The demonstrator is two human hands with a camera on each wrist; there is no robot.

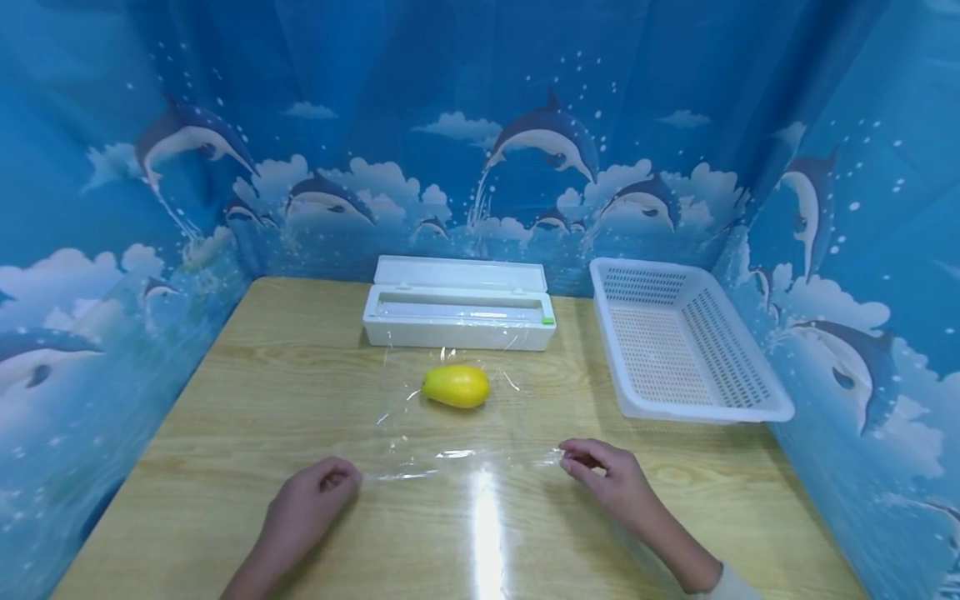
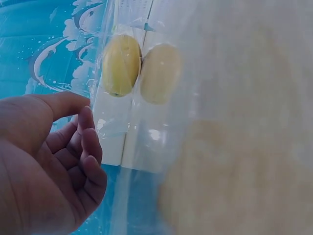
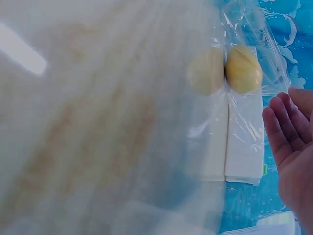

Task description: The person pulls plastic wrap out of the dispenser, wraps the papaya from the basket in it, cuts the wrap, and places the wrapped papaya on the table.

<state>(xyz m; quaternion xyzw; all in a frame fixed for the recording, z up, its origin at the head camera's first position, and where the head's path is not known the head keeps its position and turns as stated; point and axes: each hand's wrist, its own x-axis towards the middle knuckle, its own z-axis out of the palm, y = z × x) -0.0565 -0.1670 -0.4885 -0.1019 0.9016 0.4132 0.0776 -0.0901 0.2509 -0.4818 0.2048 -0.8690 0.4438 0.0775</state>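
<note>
A sheet of clear cling film stretches from the open white wrap dispenser box toward the person. My left hand pinches its near left corner between thumb and index finger. At the near right corner, my right hand pinches the film likewise. A yellow-green papaya lies on its side just before the box, and the film appears to pass over it. In the left wrist view the papaya shows through the film, with its reflection beside it. The right wrist view also shows the papaya behind film.
To the right of the box sits a white perforated plastic basket on the wooden table. The box lid stands raised at the back, and a green piece shows at its right end. Blue dolphin-print curtains surround the table.
</note>
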